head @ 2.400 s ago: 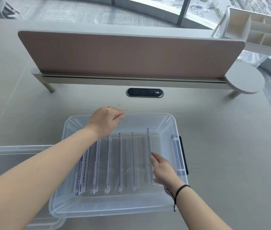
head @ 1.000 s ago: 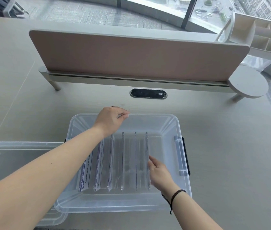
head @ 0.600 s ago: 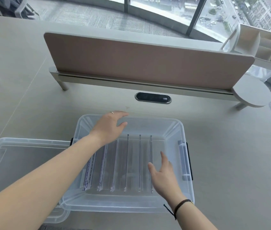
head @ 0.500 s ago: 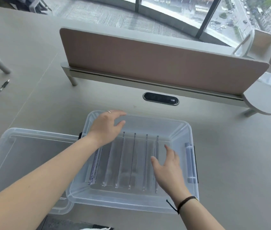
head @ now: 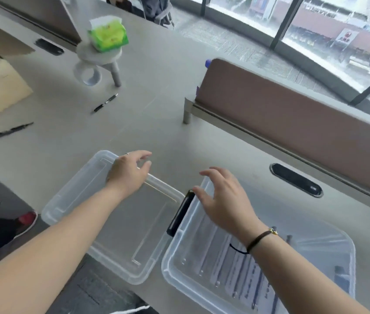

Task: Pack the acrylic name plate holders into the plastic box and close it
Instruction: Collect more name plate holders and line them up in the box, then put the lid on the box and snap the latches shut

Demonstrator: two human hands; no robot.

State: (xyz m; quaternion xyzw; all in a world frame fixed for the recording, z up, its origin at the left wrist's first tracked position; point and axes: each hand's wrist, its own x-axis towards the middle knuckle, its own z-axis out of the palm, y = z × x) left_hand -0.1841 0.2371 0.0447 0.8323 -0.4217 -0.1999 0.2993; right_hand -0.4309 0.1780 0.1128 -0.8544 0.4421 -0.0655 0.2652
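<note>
Our left hand (head: 126, 175) hovers over the far edge of the lid (head: 116, 223), fingers (head: 144, 155) loosely spread, gripping nothing. Our right hand (head: 227, 200) reaches over the left rim of the plastic box (head: 175, 264), fingers (head: 211, 172) open, thumb near the black latch (head: 180, 213). The name plate holders (head: 236, 266) stand in a row inside the box, on the bench (head: 168, 137).

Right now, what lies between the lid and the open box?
In the head view, the box's black latch handle sits between it and the lid.
</note>
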